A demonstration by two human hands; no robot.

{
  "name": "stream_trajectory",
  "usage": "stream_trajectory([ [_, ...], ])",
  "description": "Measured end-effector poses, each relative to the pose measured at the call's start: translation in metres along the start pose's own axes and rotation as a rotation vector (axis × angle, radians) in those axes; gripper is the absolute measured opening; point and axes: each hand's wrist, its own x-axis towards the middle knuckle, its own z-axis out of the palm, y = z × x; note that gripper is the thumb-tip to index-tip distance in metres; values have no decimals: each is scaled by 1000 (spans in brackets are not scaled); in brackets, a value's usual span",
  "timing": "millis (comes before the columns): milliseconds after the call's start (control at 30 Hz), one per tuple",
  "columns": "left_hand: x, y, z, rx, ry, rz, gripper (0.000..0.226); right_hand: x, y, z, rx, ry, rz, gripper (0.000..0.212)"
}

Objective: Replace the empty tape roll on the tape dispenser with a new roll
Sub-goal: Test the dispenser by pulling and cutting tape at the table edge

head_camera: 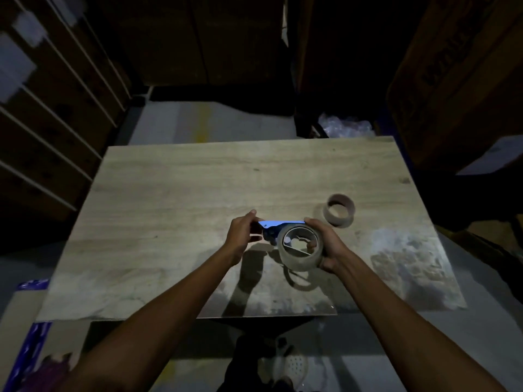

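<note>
Above the wooden table (175, 199) I hold a blue tape dispenser (273, 229) between both hands. My left hand (242, 236) grips its left end. A full roll of clear tape (300, 261) sits at the dispenser's right end, and my right hand (325, 247) wraps around that roll from the right. Part of the dispenser's hub shows through the roll's core. The empty brown cardboard core (339, 215) stands on the table just right of and beyond my right hand.
Stacked cardboard boxes (452, 80) rise at the right, and shelving (42, 123) runs along the left. Crumpled clear plastic (345, 127) lies behind the table's far edge. My foot (291, 363) shows on the floor below the near edge.
</note>
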Motion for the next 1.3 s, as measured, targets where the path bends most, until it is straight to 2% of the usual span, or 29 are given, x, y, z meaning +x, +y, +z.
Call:
stream_trajectory([
  [133, 32, -3, -38, 129, -9, 59, 26, 37, 0, 33, 66, -81, 105, 50],
  [233, 60, -9, -63, 319, -59, 134, 17, 60, -5, 54, 54, -76, 135, 49],
  [367, 94, -10, -83, 412, -87, 176, 9, 92, -7, 73, 44, -45, 122, 47],
  [633, 135, -18, -98, 518, -188, 186, 14, 129, 3, 77, -65, -5, 41, 68],
  [733, 139, -18, -95, 545, -217, 207, 14, 132, -1, 76, -144, 13, 9, 57],
  [800, 139, -16, -93, 558, -208, 213, 15, 133, -5, 75, -270, 48, 16, 58],
  [933, 139, -16, -90, 551, -183, 191, 16, 128, -20, 73, -964, 170, -130, 72],
  [1000, 138, -16, -88, 549, -175, 181, 15, 125, -25, 70, -1193, 205, -228, 72],
  [1133, 130, -15, -82, 535, -165, 183, 13, 128, -28, 66, -1363, 257, -359, 65],
  [1300, 122, -18, -77, 544, -123, 190, 12, 124, -30, 58, -1401, 309, -484, 64],
])
